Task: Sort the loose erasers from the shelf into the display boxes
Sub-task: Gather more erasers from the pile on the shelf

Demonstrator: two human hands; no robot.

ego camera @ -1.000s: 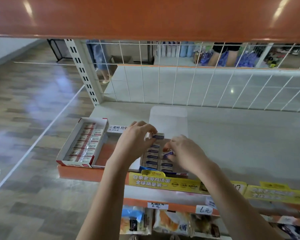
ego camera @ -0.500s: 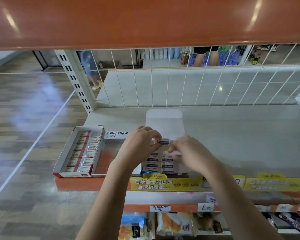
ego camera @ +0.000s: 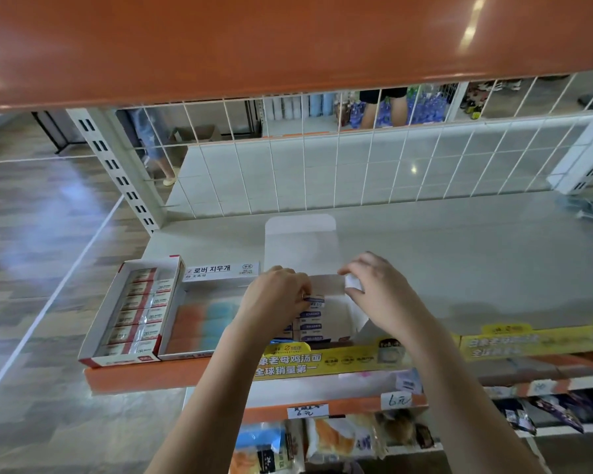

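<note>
A blue-banded eraser (ego camera: 314, 300) is pinched by the left hand (ego camera: 277, 299) at the far end of the middle display box (ego camera: 351, 314), a white eraser (ego camera: 352, 281) is gripped by the right hand (ego camera: 379, 292), and each should be pressed flat into its row.

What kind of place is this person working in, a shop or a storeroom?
Most likely a small shop. Display boxes of erasers sit on an orange-edged shelf, handwritten price tags hang below it, and packaged snacks fill the shelf underneath.
</note>
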